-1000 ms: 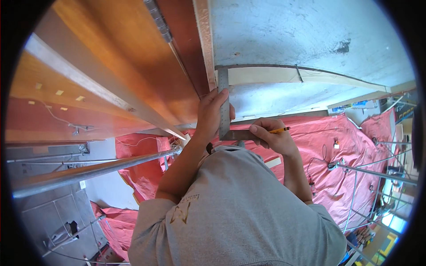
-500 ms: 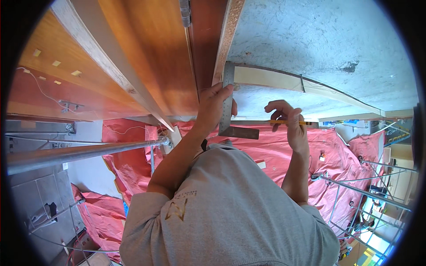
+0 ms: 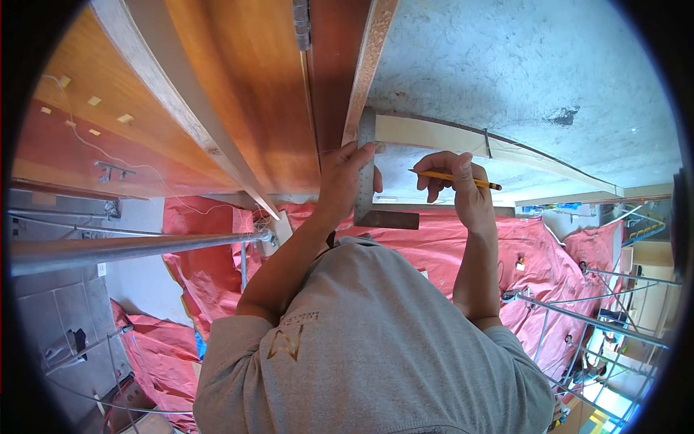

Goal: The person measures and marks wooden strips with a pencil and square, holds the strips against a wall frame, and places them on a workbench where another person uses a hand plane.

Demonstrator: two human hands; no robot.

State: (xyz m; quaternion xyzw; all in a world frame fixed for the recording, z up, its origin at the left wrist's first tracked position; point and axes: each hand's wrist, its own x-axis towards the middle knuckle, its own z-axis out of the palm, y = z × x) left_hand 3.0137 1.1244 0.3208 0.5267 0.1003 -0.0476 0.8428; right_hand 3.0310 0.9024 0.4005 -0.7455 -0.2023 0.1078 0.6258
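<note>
My left hand (image 3: 343, 181) is closed on the long arm of a metal carpenter's square (image 3: 365, 195), whose top end lies at the junction of a wooden trim strip (image 3: 366, 58) and a pale batten (image 3: 426, 132). The square's short arm extends to the right at the bottom. Off to the right of the square, my right hand (image 3: 463, 188) has a yellow pencil (image 3: 443, 175) in its fingers, tip pointing left, not touching the square. Varnished orange-brown panels (image 3: 238, 87) are on the left; a mottled pale blue surface (image 3: 520, 72) is on the right.
A metal pole (image 3: 123, 251) crosses at the left, and metal scaffolding (image 3: 593, 322) stands at the lower right. Red sheeting (image 3: 535, 253) covers much of what lies below. A thin wire (image 3: 155, 173) runs along the left panels, near a long light-edged beam (image 3: 173, 101).
My right hand has left the square's short arm, moving up and right, and the pencil has tilted with its tip raised leftward. My left hand stays on the square.
</note>
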